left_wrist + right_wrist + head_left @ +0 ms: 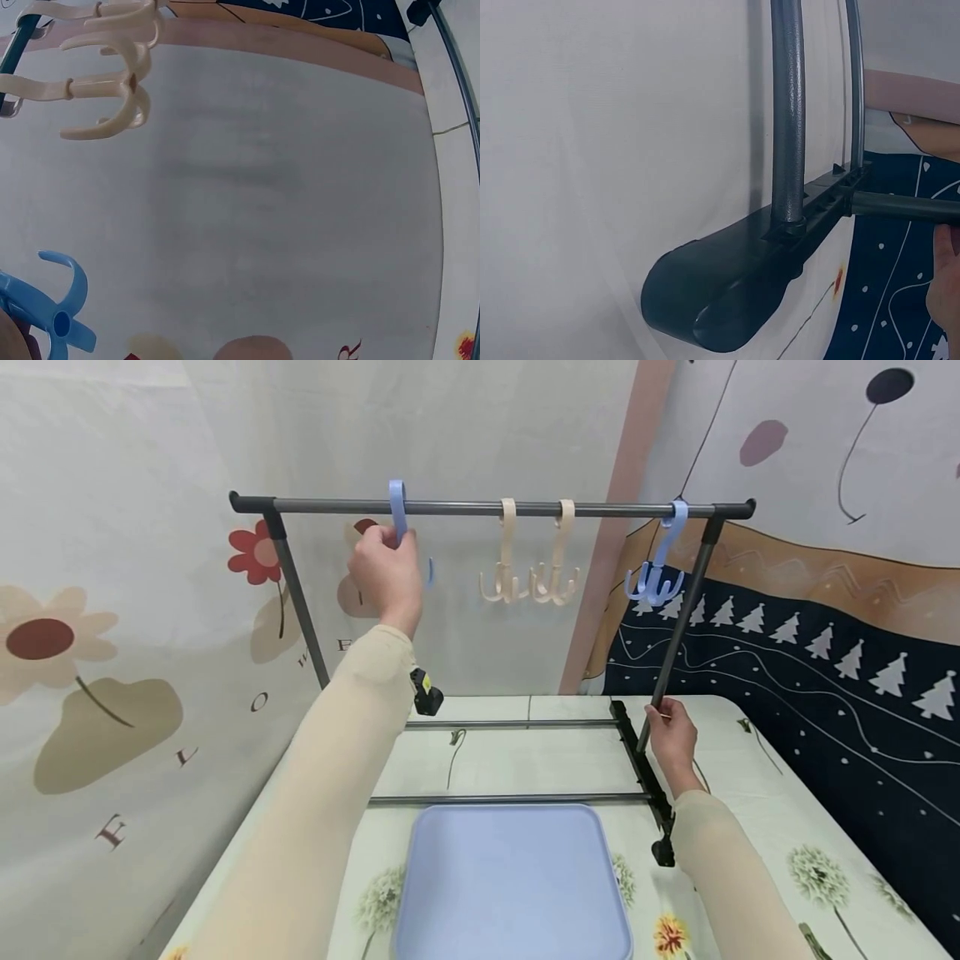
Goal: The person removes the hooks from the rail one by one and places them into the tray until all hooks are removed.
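My left hand (388, 575) pinches a blue multi-prong hook (397, 500) by its stem, near the left end of a dark garment rack's top rail (457, 508). The hook's curved top goes over the rail; its prongs (71, 300) show at lower left in the left wrist view, while my hand hides much of the stem. With my right hand (673, 739) I grip the lower part of the rack's right post (684, 610). Between the posts hang two beige hooks, one (507, 539) left of the other (560, 539). A second blue hook (663, 556) hangs beside the right post.
A blue tray (510, 885) lies on the flowered cloth in front of the rack. Two lower bars (517, 798) join a black base foot (637, 760). Patterned curtains (795, 668) stand behind and at the sides. A small black device (427, 693) is on my left wrist.
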`<control>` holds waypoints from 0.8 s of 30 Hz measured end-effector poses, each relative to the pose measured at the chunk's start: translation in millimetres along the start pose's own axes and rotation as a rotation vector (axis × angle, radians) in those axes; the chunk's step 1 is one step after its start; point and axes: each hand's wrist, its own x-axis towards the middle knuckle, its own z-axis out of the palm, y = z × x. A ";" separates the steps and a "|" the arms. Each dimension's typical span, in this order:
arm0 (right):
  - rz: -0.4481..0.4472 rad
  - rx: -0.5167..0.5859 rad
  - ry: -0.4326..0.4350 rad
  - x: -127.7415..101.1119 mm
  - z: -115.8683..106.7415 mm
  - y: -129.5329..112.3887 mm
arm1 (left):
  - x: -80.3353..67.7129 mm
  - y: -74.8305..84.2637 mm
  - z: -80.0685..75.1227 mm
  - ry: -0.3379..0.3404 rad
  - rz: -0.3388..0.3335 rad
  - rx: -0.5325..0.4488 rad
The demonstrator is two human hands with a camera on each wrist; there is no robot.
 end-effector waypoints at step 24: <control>-0.005 -0.018 -0.013 2.8 -1.5 0.4 | -8.8 19.0 -26.4 -0.110 -0.034 -0.034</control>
